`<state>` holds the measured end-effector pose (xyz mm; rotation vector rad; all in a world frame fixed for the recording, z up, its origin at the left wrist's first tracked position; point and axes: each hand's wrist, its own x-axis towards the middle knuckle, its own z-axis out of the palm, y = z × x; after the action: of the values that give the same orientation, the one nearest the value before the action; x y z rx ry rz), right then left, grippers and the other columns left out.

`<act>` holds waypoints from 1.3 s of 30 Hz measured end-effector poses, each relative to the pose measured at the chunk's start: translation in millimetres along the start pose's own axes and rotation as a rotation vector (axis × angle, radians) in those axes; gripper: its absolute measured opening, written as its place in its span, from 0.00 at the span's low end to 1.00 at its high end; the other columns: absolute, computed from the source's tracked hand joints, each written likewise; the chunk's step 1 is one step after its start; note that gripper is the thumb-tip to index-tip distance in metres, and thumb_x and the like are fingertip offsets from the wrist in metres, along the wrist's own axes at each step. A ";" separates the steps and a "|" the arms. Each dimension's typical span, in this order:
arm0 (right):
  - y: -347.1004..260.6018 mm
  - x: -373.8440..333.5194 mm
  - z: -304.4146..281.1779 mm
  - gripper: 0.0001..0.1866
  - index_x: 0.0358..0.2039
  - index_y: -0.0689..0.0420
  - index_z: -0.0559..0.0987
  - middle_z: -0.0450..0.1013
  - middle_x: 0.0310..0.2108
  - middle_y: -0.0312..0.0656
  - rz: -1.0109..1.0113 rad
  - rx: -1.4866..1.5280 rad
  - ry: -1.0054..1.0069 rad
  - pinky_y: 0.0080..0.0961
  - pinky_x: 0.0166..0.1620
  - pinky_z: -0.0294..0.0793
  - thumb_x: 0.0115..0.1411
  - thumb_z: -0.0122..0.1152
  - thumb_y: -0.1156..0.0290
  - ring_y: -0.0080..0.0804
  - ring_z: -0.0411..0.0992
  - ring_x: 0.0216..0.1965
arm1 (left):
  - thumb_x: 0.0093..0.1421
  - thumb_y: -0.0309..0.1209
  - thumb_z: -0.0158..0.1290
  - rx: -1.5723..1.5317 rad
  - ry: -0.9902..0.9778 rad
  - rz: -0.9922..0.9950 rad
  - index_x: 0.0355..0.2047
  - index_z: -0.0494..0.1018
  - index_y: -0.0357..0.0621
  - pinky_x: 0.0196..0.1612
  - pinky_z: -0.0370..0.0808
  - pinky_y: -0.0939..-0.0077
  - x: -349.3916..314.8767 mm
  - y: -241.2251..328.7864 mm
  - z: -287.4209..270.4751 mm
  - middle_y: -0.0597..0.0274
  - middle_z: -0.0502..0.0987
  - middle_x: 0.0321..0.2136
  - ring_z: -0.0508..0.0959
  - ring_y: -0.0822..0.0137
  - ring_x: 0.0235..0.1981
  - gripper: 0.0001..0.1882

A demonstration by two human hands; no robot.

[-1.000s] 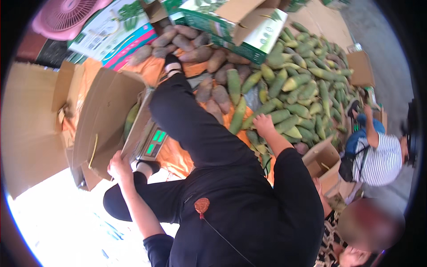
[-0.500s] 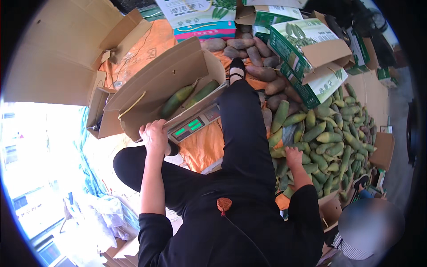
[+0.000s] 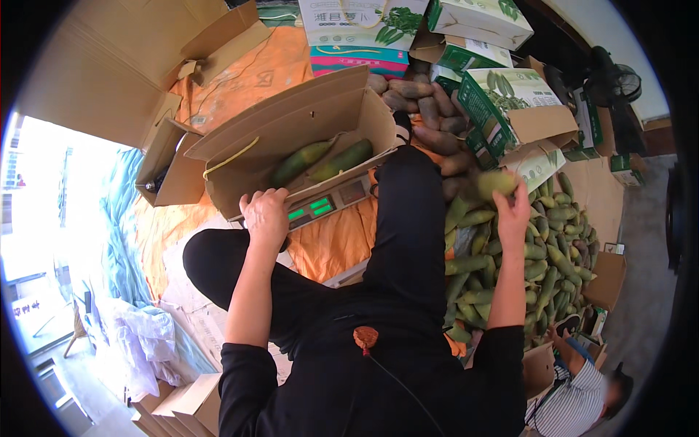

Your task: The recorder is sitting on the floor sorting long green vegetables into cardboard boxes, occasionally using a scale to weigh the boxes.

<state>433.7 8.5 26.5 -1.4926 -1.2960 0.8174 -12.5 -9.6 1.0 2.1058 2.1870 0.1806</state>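
Note:
An open cardboard box (image 3: 313, 114) with a yellow cord handle stands tilted on a digital scale (image 3: 353, 192) between my legs. Inside lie two green radishes (image 3: 341, 161), side by side. The fingers of my left hand (image 3: 265, 216) are curled over the box's near edge, beside the scale's lit green display. At my right, my right hand (image 3: 515, 205) holds up a green radish (image 3: 494, 183), slightly blurred, its fingers closed round one end. Below that hand spreads a big heap of green radishes (image 3: 539, 271).
Purplish radishes (image 3: 437, 140) lie ahead beside my foot. Green-and-white printed cartons (image 3: 520, 106) stack behind them, near a black fan (image 3: 615, 81). Another small open carton (image 3: 172, 166) stands left of the box. At lower right sits a person in a striped shirt (image 3: 575, 400).
My right hand has risen forward from the heap, now with a green radish in it. My left hand stays at the box's edge. The whole view has shifted slightly.

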 end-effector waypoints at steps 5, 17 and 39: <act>-126.6 41.1 78.6 0.23 0.53 0.61 0.68 0.68 0.50 0.41 -0.343 0.276 -0.154 0.24 0.54 0.68 0.55 0.54 0.86 0.26 0.67 0.52 | 0.52 0.28 0.54 -0.015 0.012 -0.024 0.29 0.76 0.50 0.51 0.64 0.49 -0.5 0.1 -2.5 0.63 0.77 0.27 0.76 0.58 0.36 0.03; -92.2 49.6 279.6 0.11 0.40 0.44 0.75 0.73 0.35 0.32 -0.822 -0.876 -0.528 0.38 0.40 0.66 0.56 0.48 0.65 0.34 0.68 0.42 | 0.50 0.33 0.55 0.058 -0.013 0.034 0.31 0.76 0.50 0.47 0.66 0.55 3.4 -0.9 3.8 0.62 0.78 0.30 0.76 0.58 0.37 0.07; 121.4 -75.8 1.2 0.13 0.41 0.56 0.77 0.74 0.38 0.45 0.380 -0.435 0.160 0.33 0.42 0.72 0.53 0.60 0.71 0.42 0.73 0.38 | 0.49 0.30 0.56 0.048 -0.015 0.088 0.30 0.74 0.43 0.37 0.70 0.60 6.5 -0.6 2.9 0.53 0.78 0.27 0.77 0.51 0.34 0.08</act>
<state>456.5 -61.7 -96.1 -2.1517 -1.1296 0.6556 -12.9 -3.2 -1.9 2.2232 2.1132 0.1198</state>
